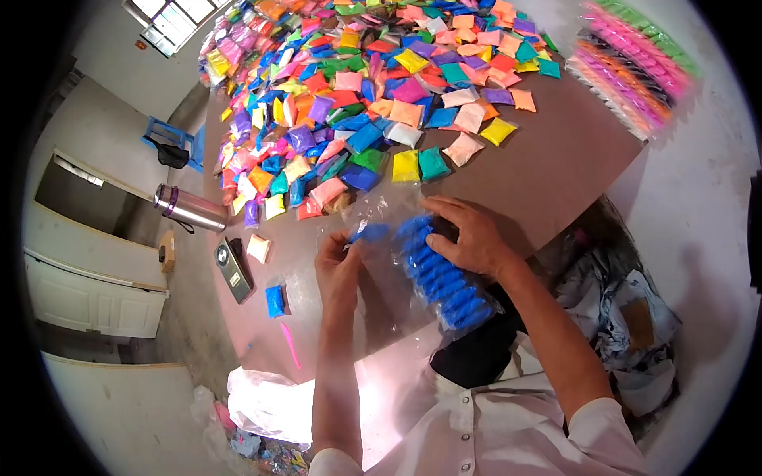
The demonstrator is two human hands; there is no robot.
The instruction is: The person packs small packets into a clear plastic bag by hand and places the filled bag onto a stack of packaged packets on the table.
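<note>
My left hand (337, 266) is closed in a pinch on a small blue packet (370, 232), at the left side of a clear plastic bag. Inside the bag, several blue packets (444, 278) lie overlapped in a slanting row. My right hand (475, 238) grips the upper right of this bag of blue packets, thumb pressed on the row and fingers bent around the far edge. A single blue packet (275, 301) rests on the table left of my left hand, above a thin pink plastic tool (290, 344).
A large heap of coloured packets (349, 103) covers the far side of the brown table (524, 182). Filled bags (635, 59) lie stacked at the far right corner. A steel flask (190, 208), a phone (232, 270) and a pale packet (258, 248) are at the left.
</note>
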